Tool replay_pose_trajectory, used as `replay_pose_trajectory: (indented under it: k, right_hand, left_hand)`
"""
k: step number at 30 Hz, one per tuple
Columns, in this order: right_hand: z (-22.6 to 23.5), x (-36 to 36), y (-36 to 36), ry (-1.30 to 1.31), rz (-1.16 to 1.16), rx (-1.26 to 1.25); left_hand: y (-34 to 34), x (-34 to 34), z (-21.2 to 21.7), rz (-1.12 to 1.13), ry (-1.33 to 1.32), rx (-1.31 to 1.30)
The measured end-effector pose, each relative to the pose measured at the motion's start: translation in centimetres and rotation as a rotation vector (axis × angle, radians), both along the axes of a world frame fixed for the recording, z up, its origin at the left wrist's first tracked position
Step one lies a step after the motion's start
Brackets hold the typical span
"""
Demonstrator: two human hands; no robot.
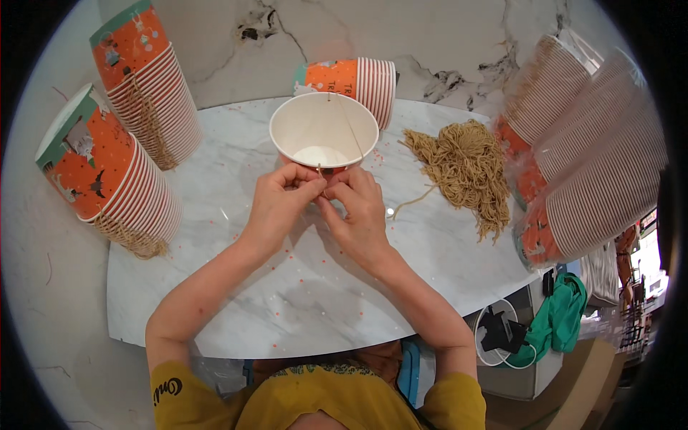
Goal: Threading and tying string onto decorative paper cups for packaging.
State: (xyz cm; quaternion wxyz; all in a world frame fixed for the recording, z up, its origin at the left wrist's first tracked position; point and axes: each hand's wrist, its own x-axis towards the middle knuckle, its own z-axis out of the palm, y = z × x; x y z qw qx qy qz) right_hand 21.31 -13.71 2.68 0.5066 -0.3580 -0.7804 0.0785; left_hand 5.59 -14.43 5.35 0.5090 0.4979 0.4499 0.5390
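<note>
Tan, thin cord (351,129) is pinched between the fingertips of your left hand (283,201) and your right hand (360,208), both narrowly closed, at the near rim of a round paper bucket, white inside (297,130). The bucket stands on the marble-patterned table (251,322) before you. Because the cord comes across from the far rim, that side seems done; the near fastening looks unfinished. To the right lies a tangled heap of tan cords (466,165). Farther left, stacked orange buckets (118,168) carry cords, so probably these are complete; the plastic-wrapped bucket stacks (598,172) on the right show none and seem to remain.
</note>
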Motion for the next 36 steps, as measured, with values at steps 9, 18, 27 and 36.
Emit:
replay_pose_trajectory:
  k: [9, 18, 27, 36]
  right_hand:
    - [0.9, 1.1, -0.2, -0.316, -0.14, 0.07]
    - [2.6, 1.4, -1.2, -0.284, -0.108, 0.009]
    - [2.9, 0.0, -2.4, -0.29, -0.116, 0.214]
    - [2.2, -0.4, -1.7, 0.231, 0.024, 0.004]
  left_hand:
    - [0.6, -1.1, -0.2, -0.008, -0.062, -0.064]
    - [0.3, -1.1, -0.5, -0.046, -0.095, -0.047]
    - [-1.3, -0.3, 0.6, -0.034, -0.404, -0.182]
    - [-1.4, -0.7, 0.8, -0.117, -0.508, -0.224]
